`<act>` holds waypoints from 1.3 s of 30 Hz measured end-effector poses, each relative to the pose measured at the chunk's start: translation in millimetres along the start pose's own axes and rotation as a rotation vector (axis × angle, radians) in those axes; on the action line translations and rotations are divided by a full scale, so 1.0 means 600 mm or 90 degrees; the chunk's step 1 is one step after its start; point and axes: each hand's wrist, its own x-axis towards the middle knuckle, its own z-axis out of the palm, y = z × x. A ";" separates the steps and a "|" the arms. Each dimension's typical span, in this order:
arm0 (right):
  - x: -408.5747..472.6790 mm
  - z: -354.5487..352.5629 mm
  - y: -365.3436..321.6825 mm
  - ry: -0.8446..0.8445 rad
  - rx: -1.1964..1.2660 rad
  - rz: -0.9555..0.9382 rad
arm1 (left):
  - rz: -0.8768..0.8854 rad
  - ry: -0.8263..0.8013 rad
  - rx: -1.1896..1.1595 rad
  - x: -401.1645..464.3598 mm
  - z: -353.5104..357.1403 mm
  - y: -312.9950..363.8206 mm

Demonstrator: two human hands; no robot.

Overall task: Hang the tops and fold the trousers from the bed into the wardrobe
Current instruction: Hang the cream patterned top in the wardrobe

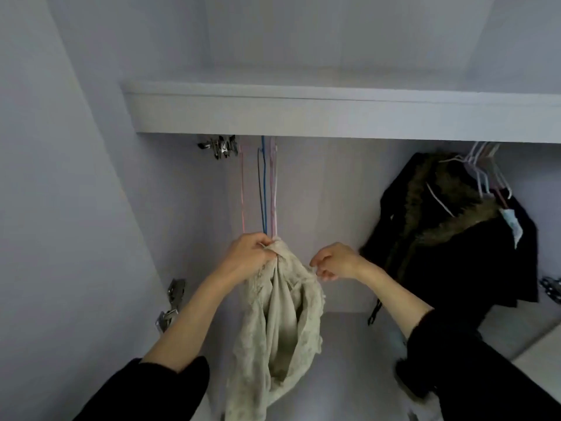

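Nearest the camera, two black sleeves (145, 387) reach up into a white wardrobe (91, 208). Between them hangs a cream lace top (282, 323), bunched at its upper end, above the wardrobe's pale floor. The left hand (247, 256) grips the bunched top just left of its peak, fingers curled round the fabric. The right hand (332, 262), just right of the top, pinches its edge with curled fingers. Directly above the top, thin pink and blue hangers (264, 189) drop from under the shelf (334, 113). Far right of the top hangs a black coat (449, 238) with a fur collar, beside white hangers (482, 168). Metal hinges (171, 302) sit left of the top.
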 end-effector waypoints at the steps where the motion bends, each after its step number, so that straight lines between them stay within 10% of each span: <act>1: 0.017 -0.006 -0.015 0.005 0.052 -0.004 | 0.007 0.011 0.015 0.004 -0.005 0.001; 8: 0.107 -0.025 -0.139 0.022 0.519 -0.042 | 0.013 0.068 -0.035 0.018 -0.040 0.004; 18: 0.162 -0.011 -0.197 0.062 0.551 0.000 | -0.044 0.112 -0.036 0.013 -0.063 -0.014; 26: 0.173 -0.039 -0.166 0.364 0.499 -0.065 | -0.067 0.101 -0.072 0.006 -0.047 -0.019; 39: 0.044 -0.011 0.069 0.503 0.469 -0.076 | -0.114 0.038 -0.094 -0.011 0.048 -0.005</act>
